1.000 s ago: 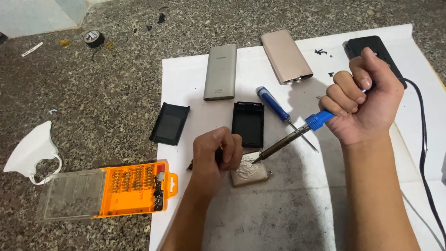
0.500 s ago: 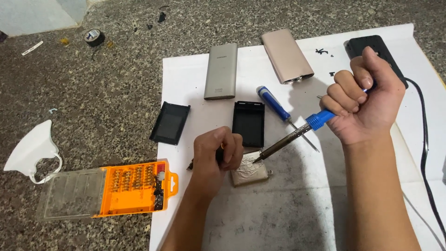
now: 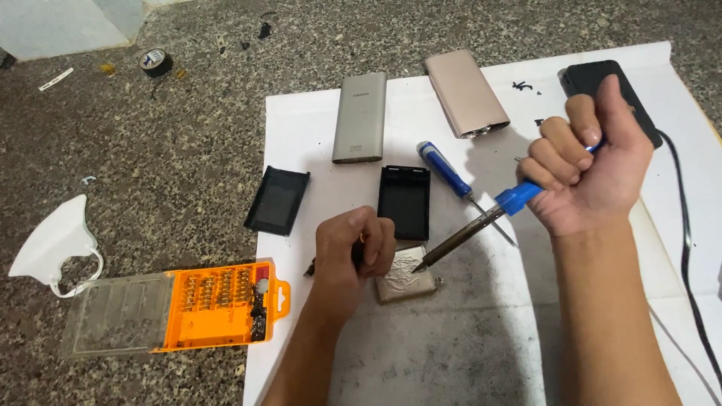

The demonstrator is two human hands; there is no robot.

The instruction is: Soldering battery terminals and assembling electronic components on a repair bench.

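My right hand [image 3: 590, 169] is closed in a fist around the blue handle of a soldering iron [image 3: 474, 229]. Its dark tip points down and left onto a small silvery pouch cell [image 3: 406, 277] lying on white paper [image 3: 481, 346]. My left hand [image 3: 352, 248] is closed on a thin dark tool whose end pokes out at the left, and rests right beside the cell. A black plastic shell [image 3: 404, 201] lies just behind the cell.
A blue screwdriver [image 3: 451, 177], a grey power bank [image 3: 359, 116], a rose-gold one [image 3: 466, 92], a black device [image 3: 609, 94] with a cable [image 3: 688, 263], another black cover [image 3: 277, 200], an orange bit case [image 3: 188, 307], a white mask [image 3: 54, 244], a tape roll [image 3: 156, 60].
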